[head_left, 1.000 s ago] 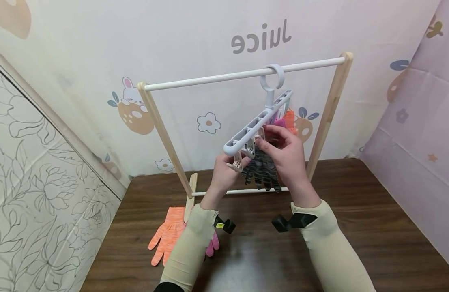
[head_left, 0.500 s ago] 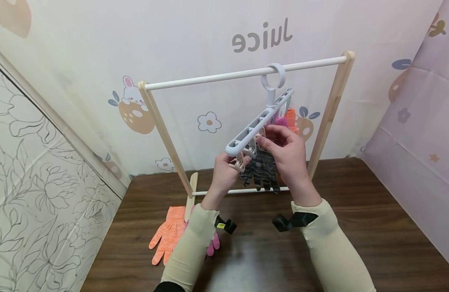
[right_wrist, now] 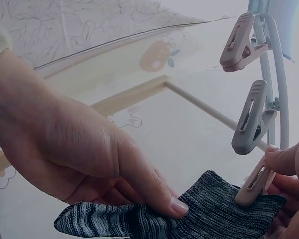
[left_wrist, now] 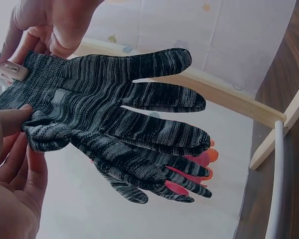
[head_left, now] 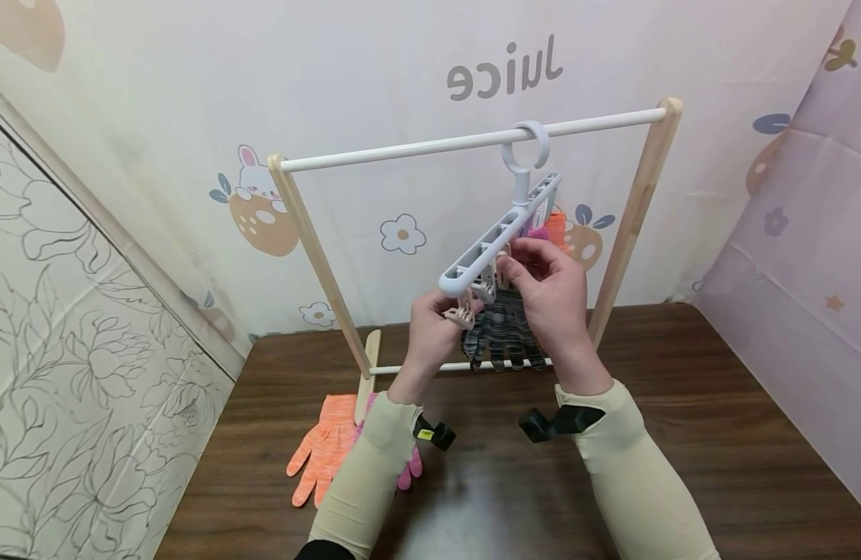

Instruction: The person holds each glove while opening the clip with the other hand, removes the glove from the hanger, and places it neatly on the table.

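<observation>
Striped glove held up at the clip hanger

Gloves lie nearest: an orange glove (head_left: pixel 323 449) and a pink one (head_left: pixel 408 467) rest on the brown table (head_left: pixel 682 435) beside the left sleeve. Higher up, the left hand (head_left: pixel 430 330) pinches the cuff of a grey striped glove (left_wrist: pixel 124 124), its fingers hanging down. The right hand (head_left: pixel 551 292) squeezes a beige clip (right_wrist: pixel 253 185) onto that cuff. Behind, the clip hanger (head_left: pixel 496 237) hangs from the white rail (head_left: pixel 402 149) of a wooden rack.
</observation>
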A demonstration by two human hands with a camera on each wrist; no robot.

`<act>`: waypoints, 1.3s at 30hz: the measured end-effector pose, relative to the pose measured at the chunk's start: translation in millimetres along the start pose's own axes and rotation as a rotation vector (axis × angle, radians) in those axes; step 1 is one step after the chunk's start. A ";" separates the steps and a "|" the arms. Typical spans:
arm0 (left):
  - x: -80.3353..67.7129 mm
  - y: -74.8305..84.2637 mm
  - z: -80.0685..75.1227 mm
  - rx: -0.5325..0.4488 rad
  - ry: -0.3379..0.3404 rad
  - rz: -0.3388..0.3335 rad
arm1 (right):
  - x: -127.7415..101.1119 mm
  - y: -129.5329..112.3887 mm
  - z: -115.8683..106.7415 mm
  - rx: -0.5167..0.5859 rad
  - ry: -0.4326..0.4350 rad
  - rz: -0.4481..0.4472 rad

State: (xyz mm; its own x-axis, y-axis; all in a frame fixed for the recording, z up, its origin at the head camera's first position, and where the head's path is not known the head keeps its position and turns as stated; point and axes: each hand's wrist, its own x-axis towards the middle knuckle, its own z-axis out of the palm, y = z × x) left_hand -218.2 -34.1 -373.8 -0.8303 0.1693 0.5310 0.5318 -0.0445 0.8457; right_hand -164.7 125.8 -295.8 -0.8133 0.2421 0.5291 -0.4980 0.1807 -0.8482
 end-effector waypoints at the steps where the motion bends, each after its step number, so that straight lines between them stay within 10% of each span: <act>1: -0.2 -0.2 0.2 -0.001 0.002 0.002 | 0.3 -0.2 0.2 -0.004 0.003 -0.005; 27: -6.6 -1.6 0.7 -0.007 0.020 -0.017 | 1.5 -1.5 3.0 -0.012 0.032 -0.010; 39: -15.5 33.9 1.0 0.005 0.017 -0.034 | 4.2 -0.6 2.7 0.008 0.040 -0.012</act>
State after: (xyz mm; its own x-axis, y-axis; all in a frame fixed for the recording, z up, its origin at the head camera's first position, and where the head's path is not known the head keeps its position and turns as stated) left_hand -187.2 -37.3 -353.4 -0.8506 0.1539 0.5028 0.5040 -0.0343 0.8630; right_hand -168.6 124.2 -293.1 -0.7948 0.2778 0.5396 -0.5102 0.1758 -0.8419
